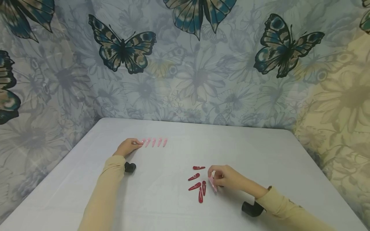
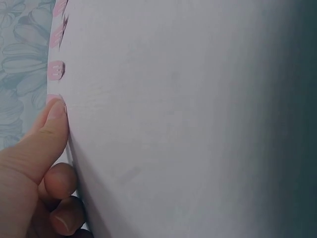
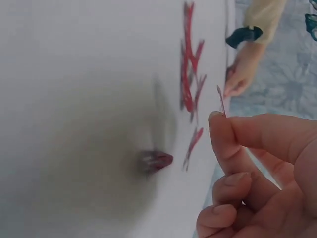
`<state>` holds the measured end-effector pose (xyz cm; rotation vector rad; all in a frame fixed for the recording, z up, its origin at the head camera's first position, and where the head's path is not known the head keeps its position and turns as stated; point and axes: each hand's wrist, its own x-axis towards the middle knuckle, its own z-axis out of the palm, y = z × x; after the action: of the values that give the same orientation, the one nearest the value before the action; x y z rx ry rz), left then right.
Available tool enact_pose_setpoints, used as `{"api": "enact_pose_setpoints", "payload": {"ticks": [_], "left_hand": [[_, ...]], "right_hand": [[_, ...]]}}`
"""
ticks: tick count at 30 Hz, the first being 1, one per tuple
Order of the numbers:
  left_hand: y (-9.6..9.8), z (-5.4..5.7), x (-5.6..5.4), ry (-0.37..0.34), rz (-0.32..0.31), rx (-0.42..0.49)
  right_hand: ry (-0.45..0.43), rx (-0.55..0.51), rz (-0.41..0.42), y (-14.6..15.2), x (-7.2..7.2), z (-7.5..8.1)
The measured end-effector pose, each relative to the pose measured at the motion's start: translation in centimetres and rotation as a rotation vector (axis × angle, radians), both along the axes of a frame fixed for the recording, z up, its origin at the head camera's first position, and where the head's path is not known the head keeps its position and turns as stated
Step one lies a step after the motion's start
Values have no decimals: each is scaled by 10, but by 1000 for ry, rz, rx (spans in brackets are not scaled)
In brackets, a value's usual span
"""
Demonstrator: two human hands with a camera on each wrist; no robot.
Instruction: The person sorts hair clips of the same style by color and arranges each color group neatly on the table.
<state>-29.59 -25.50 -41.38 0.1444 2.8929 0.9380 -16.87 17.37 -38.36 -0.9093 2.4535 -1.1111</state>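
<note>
At the far left of the table, my left hand (image 1: 128, 147) has thumb and finger on the leftmost pink hair clip (image 1: 143, 141) of a row. The other pink snap clips (image 1: 154, 142) stand side by side, slanted alike. In the left wrist view the thumb (image 2: 55, 111) covers most of that end clip. My right hand (image 1: 226, 177) pinches another pink hair clip (image 1: 212, 183) between thumb and forefinger, its narrow tip pointing down toward me. Just left of this hand lie several dark red snap clips (image 1: 195, 186), loosely scattered at different angles.
A white-covered table (image 1: 162, 205) spreads under both hands. Behind it hangs a cloth backdrop (image 1: 199, 80) printed with butterflies and flowers. Black straps with a dark block, one of them this wrist device (image 1: 252, 209), sit at both wrists.
</note>
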Motion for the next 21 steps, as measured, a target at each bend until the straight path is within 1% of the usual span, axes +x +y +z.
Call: {"api": "enact_pose_setpoints", "payload": {"ticks": [2, 5, 12, 14, 16, 21], "left_hand": [[-1, -1, -1, -1, 1, -5], [-2, -2, -2, -2, -2, -11], [0, 0, -3, 10, -5, -14], [2, 1, -2, 7, -2, -11], [2, 2, -2, 3, -1, -9], [1, 4, -1, 8, 4, -21]], "right_hand": [[-25, -20, 6, 0, -7, 3], [-66, -59, -12, 0, -16, 3], [-163, -182, -103, 0, -36, -3], [-184, -186, -123, 0, -41, -2], [-197, -186, -126, -1, -45, -1], [-189, -170, -153, -7, -57, 3]]}}
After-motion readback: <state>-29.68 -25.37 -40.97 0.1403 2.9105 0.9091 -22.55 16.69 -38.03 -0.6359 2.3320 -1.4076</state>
